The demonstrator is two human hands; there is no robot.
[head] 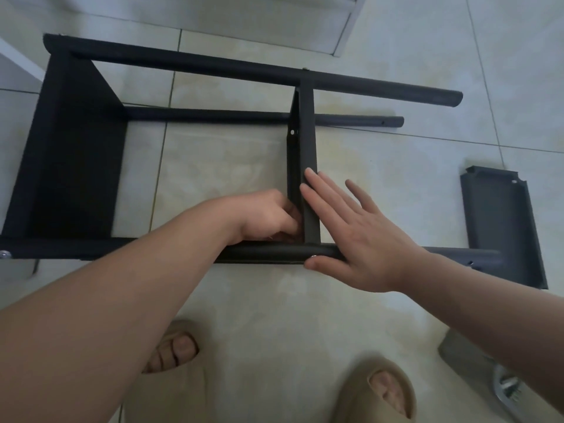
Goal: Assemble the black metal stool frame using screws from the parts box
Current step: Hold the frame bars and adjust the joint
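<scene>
While the stool frame [213,64] lies on the floor [396,184], right grip [351,227] presses crossbar [306,138], flat and wide; left grip [271,215] at its 9 o'clock, curled, contents indiscernible.

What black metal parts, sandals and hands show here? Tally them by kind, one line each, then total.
Stool frame: 1
Loose panel: 1
Sandals: 2
Hands, left hand and right hand: 2
Total: 6
</scene>
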